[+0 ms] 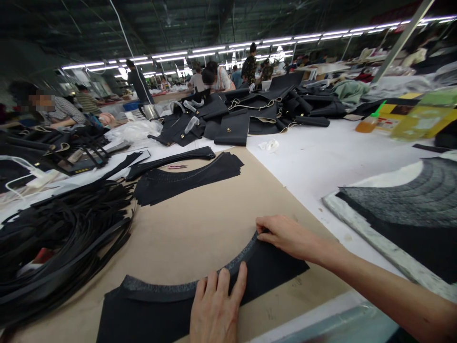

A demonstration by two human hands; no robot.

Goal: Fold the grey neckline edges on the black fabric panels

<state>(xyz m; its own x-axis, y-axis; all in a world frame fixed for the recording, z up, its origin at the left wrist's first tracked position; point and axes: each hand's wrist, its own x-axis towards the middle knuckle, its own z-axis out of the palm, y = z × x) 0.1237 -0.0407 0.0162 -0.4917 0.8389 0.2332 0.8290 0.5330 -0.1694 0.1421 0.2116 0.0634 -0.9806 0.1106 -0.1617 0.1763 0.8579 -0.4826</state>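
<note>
A curved black panel [171, 309] w/ a grey glued edge is laid flat at the near end of the desk [321, 162], on a tan board [200, 224]. It is pressed down by the left hand [214, 309], fingers [217, 281] spread flat at the curved rim, nothing gripped. The right hand [285, 236] is set on the panel's far tip, fingers bent and pinching lightly at the edge; a full grasp can't be confirmed. Just left, a heap of black straps [60, 238] crowds the board's side. Further back a stack of similar curved pieces [185, 178] is seen, w/ a small pink tool [177, 166] beside it. To the right, a pale slab [378, 238] carrying grey-edged pieces [410, 195] is cut off by the frame. Beyond, piled black bag parts [250, 114], an orange glue bottle [369, 122] and a crumpled white scrap [268, 145] are visible. Workers at the back are blurred; the panel's near corner is hidden below the frame.
</note>
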